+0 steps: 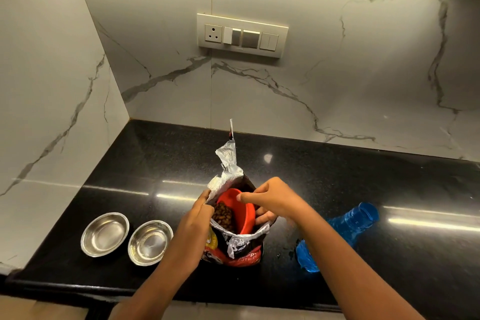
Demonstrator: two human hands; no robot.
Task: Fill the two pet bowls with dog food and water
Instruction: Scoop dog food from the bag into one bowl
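A: Pet bowls (105, 234) (150, 242), steel, side by side at 9 o'clock of the dog food bag (235, 240), mouths up, dry.
B: Bag?
A: Upright, long axis vertical, mouth up.
B: Hands?
A: Left hand (198, 218) pinches bag rim. Right hand (272, 201) grips red scoop (240, 212) inside. Blue bottle (340, 234) lies at 3 o'clock, mouth toward 1.

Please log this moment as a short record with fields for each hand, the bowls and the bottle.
left hand: holds open the black-and-red dog food bag
right hand: grip on red plastic scoop bowl inside bag
two round steel pet bowls: no kibble visible, left of bag
blue plastic bottle: lying right of bag
surface: black counter
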